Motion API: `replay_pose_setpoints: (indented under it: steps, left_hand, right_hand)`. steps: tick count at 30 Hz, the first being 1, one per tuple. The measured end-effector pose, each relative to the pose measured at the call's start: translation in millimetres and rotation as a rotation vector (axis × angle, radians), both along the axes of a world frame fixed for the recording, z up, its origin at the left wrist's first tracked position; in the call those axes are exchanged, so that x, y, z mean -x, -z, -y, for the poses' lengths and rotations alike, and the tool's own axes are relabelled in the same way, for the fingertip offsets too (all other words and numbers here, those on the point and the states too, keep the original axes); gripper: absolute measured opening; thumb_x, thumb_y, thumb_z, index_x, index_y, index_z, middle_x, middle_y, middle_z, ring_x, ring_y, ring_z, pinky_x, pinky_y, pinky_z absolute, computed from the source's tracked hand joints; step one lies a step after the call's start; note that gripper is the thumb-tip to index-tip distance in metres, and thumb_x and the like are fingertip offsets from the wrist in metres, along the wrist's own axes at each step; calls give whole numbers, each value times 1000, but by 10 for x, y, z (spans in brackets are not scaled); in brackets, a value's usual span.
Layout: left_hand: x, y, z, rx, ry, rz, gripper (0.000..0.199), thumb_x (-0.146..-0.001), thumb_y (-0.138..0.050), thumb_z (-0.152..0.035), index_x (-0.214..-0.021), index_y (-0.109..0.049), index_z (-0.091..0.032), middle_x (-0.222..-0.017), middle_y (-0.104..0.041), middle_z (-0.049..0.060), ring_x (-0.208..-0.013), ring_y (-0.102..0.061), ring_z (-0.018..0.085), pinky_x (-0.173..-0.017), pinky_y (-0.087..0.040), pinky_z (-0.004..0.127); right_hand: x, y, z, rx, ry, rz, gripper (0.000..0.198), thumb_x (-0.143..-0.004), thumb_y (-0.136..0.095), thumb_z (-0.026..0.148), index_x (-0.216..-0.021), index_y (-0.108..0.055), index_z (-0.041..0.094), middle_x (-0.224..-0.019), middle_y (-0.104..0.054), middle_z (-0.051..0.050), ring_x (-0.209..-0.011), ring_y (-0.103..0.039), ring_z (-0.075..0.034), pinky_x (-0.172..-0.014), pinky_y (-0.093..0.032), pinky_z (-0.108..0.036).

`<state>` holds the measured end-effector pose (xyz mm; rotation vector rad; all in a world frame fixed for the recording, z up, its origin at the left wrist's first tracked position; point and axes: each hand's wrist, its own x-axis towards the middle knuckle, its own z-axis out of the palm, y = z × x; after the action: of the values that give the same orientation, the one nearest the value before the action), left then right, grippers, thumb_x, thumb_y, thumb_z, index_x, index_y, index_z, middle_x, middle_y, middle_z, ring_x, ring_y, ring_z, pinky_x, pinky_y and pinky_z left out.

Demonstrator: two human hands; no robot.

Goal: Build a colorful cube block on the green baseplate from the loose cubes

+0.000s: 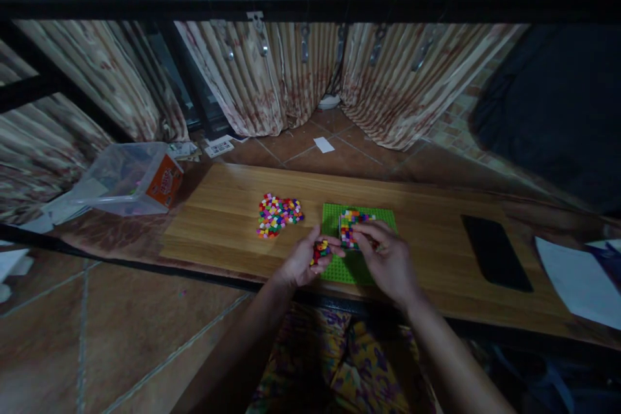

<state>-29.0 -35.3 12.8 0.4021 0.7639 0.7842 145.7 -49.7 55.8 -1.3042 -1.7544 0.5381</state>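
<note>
My left hand (305, 259) is cupped palm up, with several small coloured building bricks (320, 251) lying in it. It rests over the left edge of a green studded baseplate (356, 273). Above the plate my right hand (385, 255) points its pinched thumb and fingers down at a patch of multicoloured bricks (347, 221) fixed on the studs. Whatever lies between those fingertips is too small to make out, and the hand hides part of the patch. A loose pile of coloured bricks (279, 213) lies on the wooden board to the left.
The wooden board (223, 207) bears the plate and pile. A dark phone-like slab (495, 252) and a white sheet (582, 281) lie at right. At left stands a clear plastic tub (121, 174) with an orange label. A black bar (310, 1) crosses before striped curtains (272, 77).
</note>
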Motion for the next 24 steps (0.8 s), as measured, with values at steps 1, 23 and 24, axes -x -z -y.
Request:
replay_pose_setpoints:
  steps: [1, 23, 24]
  left_hand:
    - [-3, 1, 0, 8, -12, -2, 52, -87, -41, -57, -83, -62, -9, -65, -62, 7, -35, -29, 2, -30, -10, 14]
    - [-31, 25, 34, 5, -65, -34, 49, -75, -59, -62, -68, -49, -15, -49, -47, -4, -33, -32, 2, -31, -10, 15]
    - [-23, 24, 34, -16, -55, -24, 48, -74, -61, -61, -70, -50, -14, -51, -48, -4, -34, -32, 2, -31, -10, 15]
  right_hand:
    - [68, -18, 56, 17, -55, 30, 21, -90, -51, 33, -97, -69, 24, -97, -67, -5, -93, -61, -19, -84, -48, -35]
    - [466, 80, 49, 74, -45, 353, 21, -91, -47, 22, -88, -68, 20, -85, -63, -6, -85, -54, -22, -78, -42, -34]
    - [439, 82, 48, 83, -34, 311, 21, -92, -47, 23, -89, -68, 20, -85, -63, -6, -85, -55, -21, -78, -43, -33]
